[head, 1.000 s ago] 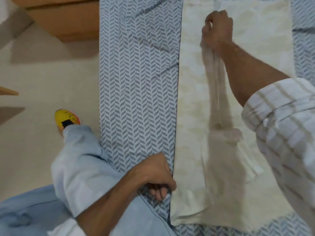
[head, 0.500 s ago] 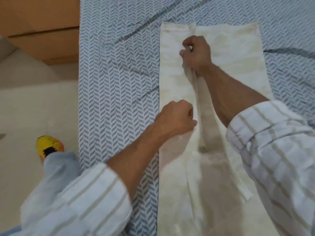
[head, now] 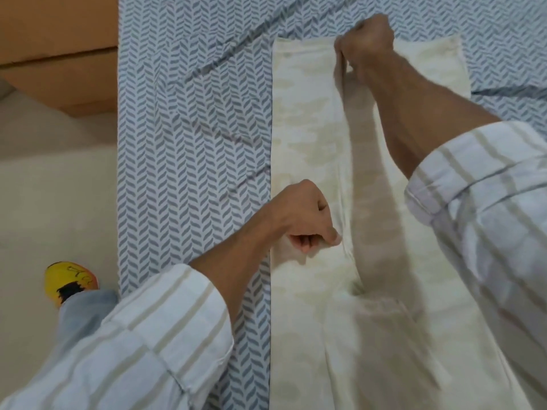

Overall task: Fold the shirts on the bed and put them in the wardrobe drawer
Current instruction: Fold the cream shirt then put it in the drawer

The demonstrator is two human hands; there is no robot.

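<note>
Both hands have a grip on the same cream shirt [head: 307,137], which lies flat in a long strip on the bed [head: 189,149], its left edge already straight against the chevron sheet. Going left to right: a yellow shoe [head: 69,281] stands on the floor beside the bed, then comes the left hand [head: 305,221], fingers curled, pinching the inner fold edge about midway along the shirt. Farther right and toward the far end, the right hand [head: 365,44] is clenched on the same fold edge near the shirt's top hem, lifting it slightly off the layer beneath.

The step in hand looks like laying the side panel over along the shirt's length. To do it well, both pinches should pull the edge taut between them, keep it parallel to the straight left edge, and set it down without trapping a ridge, then smooth outward. No wardrobe drawer can be made out.
</note>
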